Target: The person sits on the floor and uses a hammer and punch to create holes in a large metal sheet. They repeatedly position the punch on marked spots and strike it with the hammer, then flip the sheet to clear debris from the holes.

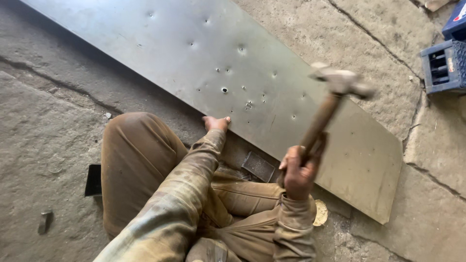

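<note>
Head view: big grey metal sheet [272, 97] laid flat across cracked stone floor [43, 140], near edge by knees, dotted with punched dents and holes. Left hand [216, 122] pressed on near edge, fingers curled, nothing gripped. Right hand [297, 172] wrapped tight round wooden handle of hammer [335, 94], head raised, blurred. Sheet judged stiff, thin, sharp-edged; best held by edges. Blue crate [444, 65] at right edge of floor.

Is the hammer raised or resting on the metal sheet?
Raised: the hammer is held by the right hand, its blurred head above the metal sheet.
</note>
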